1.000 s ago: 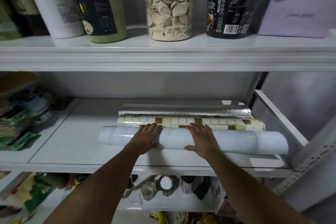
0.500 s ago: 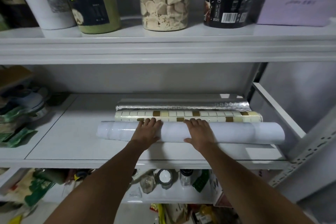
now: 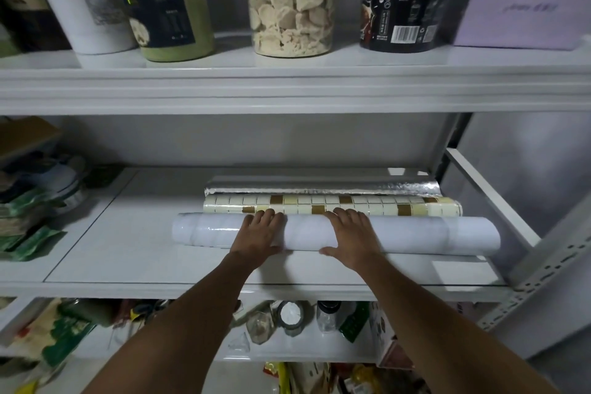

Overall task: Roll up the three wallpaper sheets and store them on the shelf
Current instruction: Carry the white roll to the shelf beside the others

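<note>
Middle shelf point(image 3: 96, 249) carries all three sheets rolled, lengthwise and touching: white roll point(image 3: 415, 235) in front, mosaic-tile roll point(image 3: 415, 208) behind it, silver foil roll point(image 3: 319, 187) rearmost, probably packed tight so none uncurls or rolls off. Left hand point(image 3: 259, 233) and right hand point(image 3: 351, 235) lie flat on the white roll's middle, grip released, fingers over its top, likely steadying it. Bare strip up to the front lip, wide room left; right ends sit near the side frame.

Shelf point(image 3: 128, 233) open left of white roll point(image 3: 415, 235) (packets point(image 3: 28, 217) beyond).
</note>
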